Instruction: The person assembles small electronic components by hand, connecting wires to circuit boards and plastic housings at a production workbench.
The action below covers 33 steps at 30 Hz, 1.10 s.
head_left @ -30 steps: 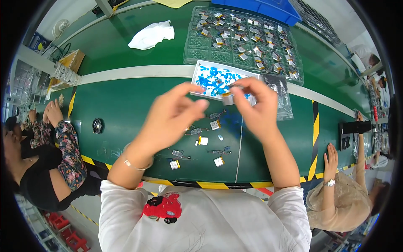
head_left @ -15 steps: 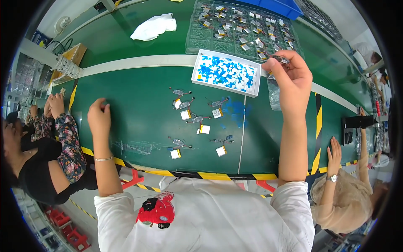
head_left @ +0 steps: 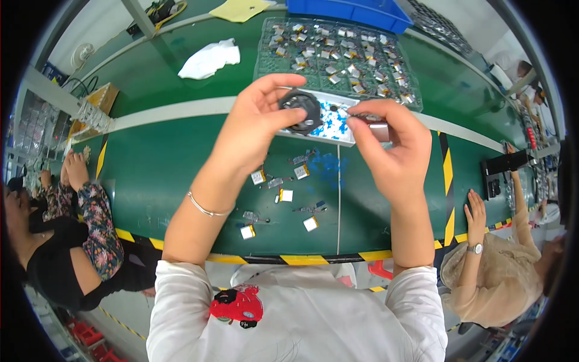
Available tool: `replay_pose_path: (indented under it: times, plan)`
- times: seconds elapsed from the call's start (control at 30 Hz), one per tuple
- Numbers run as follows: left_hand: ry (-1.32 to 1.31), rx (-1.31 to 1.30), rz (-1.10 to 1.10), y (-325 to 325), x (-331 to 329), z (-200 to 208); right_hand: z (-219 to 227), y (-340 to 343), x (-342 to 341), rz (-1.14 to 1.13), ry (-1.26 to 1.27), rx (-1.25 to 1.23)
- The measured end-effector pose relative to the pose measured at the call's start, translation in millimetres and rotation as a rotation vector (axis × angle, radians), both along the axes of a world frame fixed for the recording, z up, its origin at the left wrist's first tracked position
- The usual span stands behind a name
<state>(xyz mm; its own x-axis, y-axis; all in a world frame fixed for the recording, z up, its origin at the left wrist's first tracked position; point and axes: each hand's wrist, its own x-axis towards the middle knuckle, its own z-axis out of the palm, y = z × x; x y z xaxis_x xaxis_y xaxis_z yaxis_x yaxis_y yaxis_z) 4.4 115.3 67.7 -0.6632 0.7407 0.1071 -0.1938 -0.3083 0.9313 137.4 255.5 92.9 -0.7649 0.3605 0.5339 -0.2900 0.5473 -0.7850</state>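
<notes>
My left hand (head_left: pixel 256 117) grips a round black plastic part (head_left: pixel 303 112), thumb across its face, above the white box (head_left: pixel 345 142). Facing it, my right hand (head_left: pixel 392 136) has thumb and forefinger pinched on a small circuit board (head_left: pixel 362 115), mostly hidden by the fingers. Beside that palm shows a silver battery (head_left: pixel 379 131), apparently belonging to the board. The box holds many small blue and white pieces (head_left: pixel 330 125). Below my hands, several little circuit boards with wires and batteries, such as one battery (head_left: pixel 286 195), lie on the green table (head_left: pixel 181 175).
Beyond the box stands a clear compartment tray (head_left: pixel 265 63) filled with battery boards, a blue bin (head_left: pixel 356 15) behind it. A crumpled white cloth (head_left: pixel 210 59) lies at far left. Co-workers' hands rest at both sides, one hand (head_left: pixel 475 211) at right.
My left hand has come from the left side of the table to above the box and now holds the round black part. My right hand has drawn nearer, still pinching the circuit board.
</notes>
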Motion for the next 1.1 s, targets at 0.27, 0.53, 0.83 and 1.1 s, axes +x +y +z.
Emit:
replay_pose_path:
  times: [0.27,0.53,0.83,1.1]
  plan:
    - [-0.006,0.119,-0.161,15.4,32.5,14.7,18.3,-4.6,17.5,-0.224,0.115,0.308]
    - [0.318,-0.053,0.156,-10.8,16.1,-3.9,-3.5,-20.9,0.2,-0.115,0.363,0.412]
    - [0.330,0.018,-0.038,-11.8,9.2,4.3,5.2,-27.6,6.2,-0.187,0.397,0.486]
    - [0.309,0.059,-0.034,-27.9,-2.2,12.6,10.4,-37.2,-6.2,-0.207,0.502,0.503]
